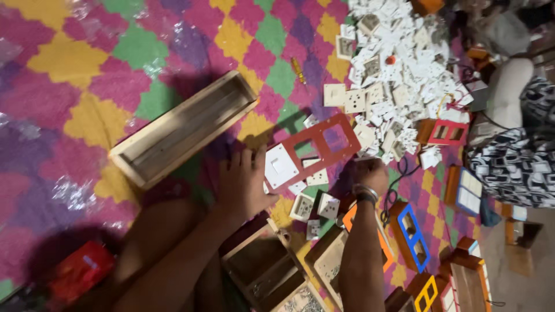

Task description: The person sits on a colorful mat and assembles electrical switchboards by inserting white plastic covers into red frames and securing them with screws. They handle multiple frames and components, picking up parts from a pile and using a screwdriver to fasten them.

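Harlequin mat; L hand (245, 188) flat, open on red frame (315, 151) w/ white switch (281, 166); R hand (370, 175) grip unclear.

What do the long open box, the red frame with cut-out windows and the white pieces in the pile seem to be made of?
The long open box looks like bare, unpainted wood: pale brown, with grain lines inside. The red frame seems a thin rigid sheet with a matt red face, perhaps laminated board or plastic; the look leaves it open. The white pieces look like moulded plastic, smooth and evenly white.
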